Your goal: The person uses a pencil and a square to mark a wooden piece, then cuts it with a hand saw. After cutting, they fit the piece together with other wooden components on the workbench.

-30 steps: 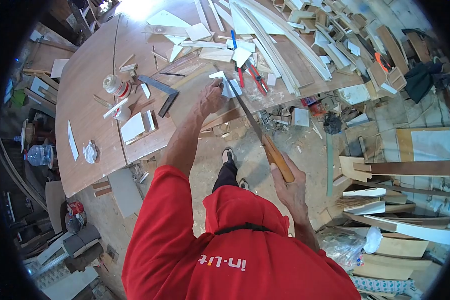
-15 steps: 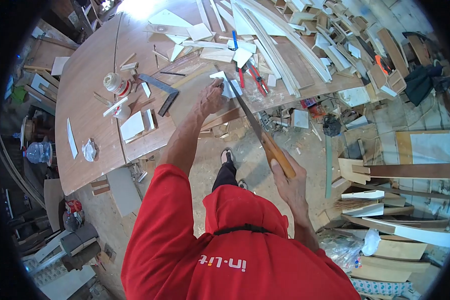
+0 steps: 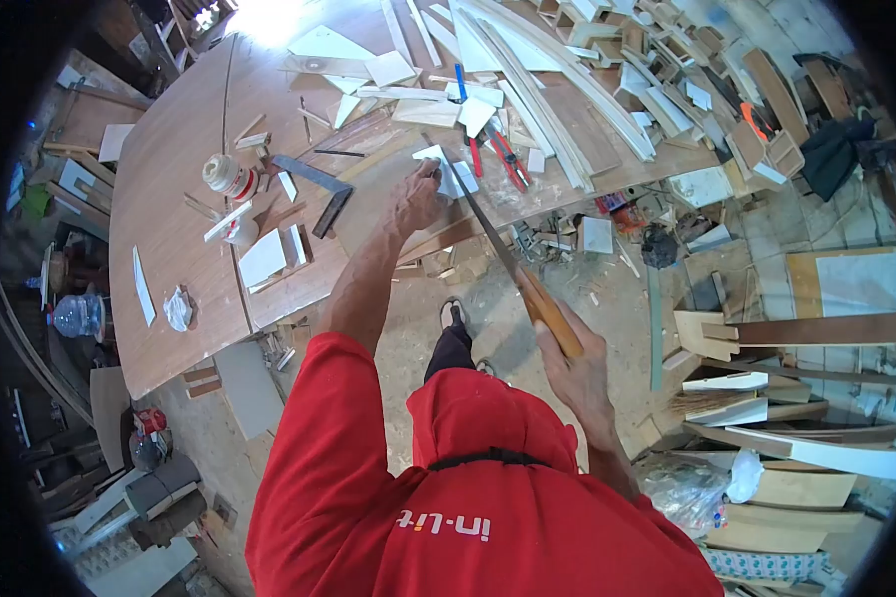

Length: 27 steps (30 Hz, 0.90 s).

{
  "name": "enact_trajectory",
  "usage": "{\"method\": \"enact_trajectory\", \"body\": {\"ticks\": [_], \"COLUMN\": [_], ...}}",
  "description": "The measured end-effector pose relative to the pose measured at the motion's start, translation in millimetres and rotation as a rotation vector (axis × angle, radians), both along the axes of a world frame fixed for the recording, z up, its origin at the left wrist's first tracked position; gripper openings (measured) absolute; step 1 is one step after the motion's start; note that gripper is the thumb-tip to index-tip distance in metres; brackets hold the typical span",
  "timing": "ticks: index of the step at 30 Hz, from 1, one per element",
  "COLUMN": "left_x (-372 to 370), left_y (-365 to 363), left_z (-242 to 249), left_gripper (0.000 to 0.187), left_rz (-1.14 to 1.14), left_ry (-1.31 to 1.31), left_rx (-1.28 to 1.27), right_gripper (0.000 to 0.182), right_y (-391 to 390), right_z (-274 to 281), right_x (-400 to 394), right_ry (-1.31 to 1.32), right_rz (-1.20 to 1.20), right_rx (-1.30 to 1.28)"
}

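Note:
My left hand (image 3: 418, 197) presses a small white piece (image 3: 446, 171) down near the front edge of the wooden table (image 3: 169, 249), its fingers closed on the piece's left side. In my right hand (image 3: 577, 360) is the wooden handle of a handsaw (image 3: 543, 303), fingers wrapped round it. The saw's narrow blade slants up and to the left, its far part lying across the white piece. Just right of the piece are red-handled pliers (image 3: 508, 159).
A dark metal square (image 3: 314, 177), an open jar (image 3: 229, 177) and a crumpled white wad (image 3: 178, 308) lie left on the table. Long white strips (image 3: 538, 90) cover its right part. Stacked wood offcuts (image 3: 786, 478) stand at the right.
The saw and my right hand have shifted slightly up and to the left. My left hand stays on the white piece. The whole view has moved a little.

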State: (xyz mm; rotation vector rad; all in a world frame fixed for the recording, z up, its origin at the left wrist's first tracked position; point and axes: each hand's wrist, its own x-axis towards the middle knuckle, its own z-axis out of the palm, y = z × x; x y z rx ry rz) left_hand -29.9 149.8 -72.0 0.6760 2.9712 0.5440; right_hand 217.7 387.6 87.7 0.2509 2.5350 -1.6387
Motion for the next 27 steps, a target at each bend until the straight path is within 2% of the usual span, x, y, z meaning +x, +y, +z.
{"method": "enact_trajectory", "body": {"ticks": [4,6,9,13,15,19,20,21,26,27], "left_x": [0.1,2.0,2.3,4.0,7.4,6.9,6.3,6.3,9.2,8.1], "left_y": [3.0,4.5,5.7,0.2,-2.2,-1.0,-0.9,-0.2,5.6,6.8], "left_z": [6.4,12.2,10.9,8.6,-4.0,-8.7,-9.2,-8.1,-7.3,-7.9], "left_gripper": [0.051,0.048,0.042,0.042,0.043,0.046,0.046,0.047,0.046,0.046], "left_rz": [0.002,0.031,0.033,-0.009,-0.057,-0.041,-0.036,-0.038,0.025,-0.007], "left_ry": [0.005,-0.068,-0.035,-0.073,0.121,0.102,0.104,0.092,0.046,0.177], "left_rx": [-0.020,-0.001,-0.003,0.016,0.121,0.142,0.146,0.124,0.072,0.029], "right_gripper": [0.039,0.040,0.041,0.040,0.042,0.046,0.046,0.047,0.046,0.046], "right_y": [2.0,2.8,-3.8,-4.4,-3.4,-5.0,-6.2,-6.6,-6.1,-6.1], "right_z": [-12.3,-13.1,-17.0,-24.9,-24.1,-25.6,-22.5,-20.4,-16.4,-15.3], "right_x": [17.2,22.6,2.9,7.8,7.7,6.9,7.3,7.1,2.2,0.9], "right_ry": [0.025,0.209,0.089,0.123,0.107,0.200,0.096,-0.010,0.059,0.041], "right_rz": [-0.046,-0.024,-0.017,-0.071,-0.050,-0.019,-0.055,-0.090,-0.054,-0.059], "right_rx": [0.036,0.045,0.042,-0.010,-0.034,0.021,-0.027,-0.073,-0.028,-0.039]}}
